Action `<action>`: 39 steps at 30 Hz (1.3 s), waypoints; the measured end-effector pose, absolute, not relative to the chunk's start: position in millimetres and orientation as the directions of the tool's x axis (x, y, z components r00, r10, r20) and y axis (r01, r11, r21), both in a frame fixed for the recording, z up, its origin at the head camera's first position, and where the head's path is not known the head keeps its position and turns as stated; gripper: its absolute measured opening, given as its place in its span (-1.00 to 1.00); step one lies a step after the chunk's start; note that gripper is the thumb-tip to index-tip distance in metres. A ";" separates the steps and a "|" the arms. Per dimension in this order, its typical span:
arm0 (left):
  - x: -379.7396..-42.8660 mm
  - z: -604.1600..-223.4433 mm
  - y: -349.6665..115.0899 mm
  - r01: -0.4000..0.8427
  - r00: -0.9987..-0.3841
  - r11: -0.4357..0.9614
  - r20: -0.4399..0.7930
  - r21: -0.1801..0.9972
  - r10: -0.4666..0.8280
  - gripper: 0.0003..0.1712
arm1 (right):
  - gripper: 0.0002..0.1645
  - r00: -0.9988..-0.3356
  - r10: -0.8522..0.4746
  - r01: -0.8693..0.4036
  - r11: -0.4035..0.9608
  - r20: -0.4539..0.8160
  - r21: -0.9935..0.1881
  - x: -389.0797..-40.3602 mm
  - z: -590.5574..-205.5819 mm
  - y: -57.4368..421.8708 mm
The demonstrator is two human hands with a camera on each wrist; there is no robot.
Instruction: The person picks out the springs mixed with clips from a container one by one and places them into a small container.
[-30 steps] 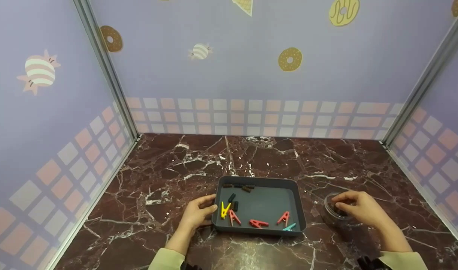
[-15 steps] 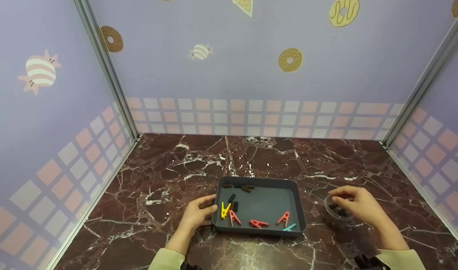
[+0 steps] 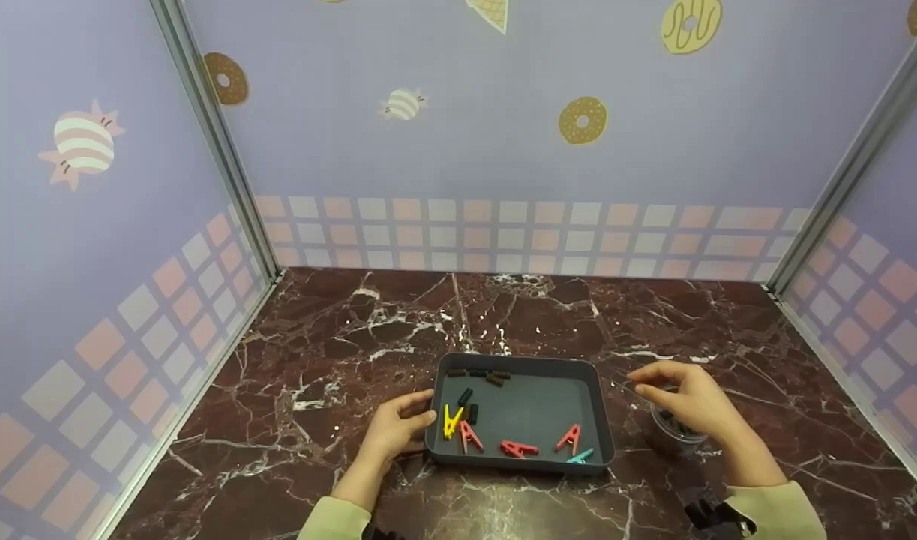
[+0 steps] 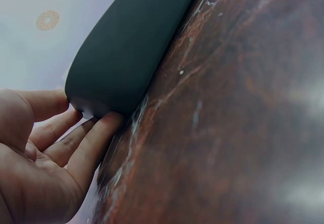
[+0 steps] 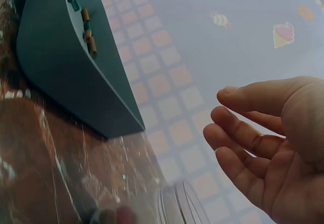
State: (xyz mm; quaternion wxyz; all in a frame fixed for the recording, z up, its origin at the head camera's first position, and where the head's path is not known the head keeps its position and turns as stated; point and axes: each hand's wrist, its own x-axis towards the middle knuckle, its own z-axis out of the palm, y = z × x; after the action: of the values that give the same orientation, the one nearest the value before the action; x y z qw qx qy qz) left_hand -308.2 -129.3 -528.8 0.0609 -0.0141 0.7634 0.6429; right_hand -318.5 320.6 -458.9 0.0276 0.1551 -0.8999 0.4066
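Observation:
My left hand (image 3: 398, 429) is at the left end of a dark grey tray (image 3: 533, 463). Its extended fingertips touch the tray's outer wall, as the left wrist view shows. Inside the tray lie a yellow clothespin (image 3: 452, 421), several red clothespins, one of them a red clothespin (image 3: 518, 448) near the front wall, and a teal clothespin (image 3: 580, 456). Small dark and brown cylinders (image 3: 494, 381) lie toward its back left. My right hand (image 5: 268, 143) is raised with nothing between its parted fingers and thumb. Below it stands a clear round jar (image 3: 677, 435) with dark pieces inside, partly hidden by the hand.
A reddish-brown marbled tabletop (image 3: 338, 337) carries the tray and jar. Lilac panels (image 3: 443, 150) with printed sweets and a checked band close off the back and both sides, joined by metal corner posts (image 3: 229, 150).
My right hand has lifted out of the jar and moved left toward the tray, uncovering some of the dark pieces inside. My left hand and the tray have stayed in place.

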 end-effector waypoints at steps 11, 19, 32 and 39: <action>-310.1 -531.7 -128.3 -0.111 -0.991 0.143 -0.120 0.983 0.058 -0.43 | -0.74 -0.923 -0.328 -0.361 0.550 0.203 -0.753 -330.4 -456.2 292.5; -310.3 -531.0 -128.5 -0.117 -0.990 0.131 -0.126 0.984 0.058 -0.42 | -0.77 -0.914 -0.354 -0.366 0.515 0.197 -0.775 -343.0 -455.5 270.5; -309.3 -528.0 -128.0 -0.105 -0.991 0.137 -0.115 0.985 0.068 -0.44 | -0.77 -0.872 -0.432 -0.439 0.486 0.229 -0.756 -366.0 -456.1 227.3; -309.0 -528.8 -127.9 -0.126 -0.989 0.116 -0.134 0.985 0.066 -0.44 | -0.77 -0.872 -0.440 -0.430 0.473 0.217 -0.769 -381.8 -459.4 202.1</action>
State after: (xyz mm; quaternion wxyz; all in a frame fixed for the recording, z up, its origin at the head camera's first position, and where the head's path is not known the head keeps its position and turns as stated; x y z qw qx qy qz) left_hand -309.0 -127.9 -528.8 0.0722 -0.0200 0.7433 0.6647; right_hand -381.8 202.1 -459.4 -0.0052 0.2534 -0.8581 0.4465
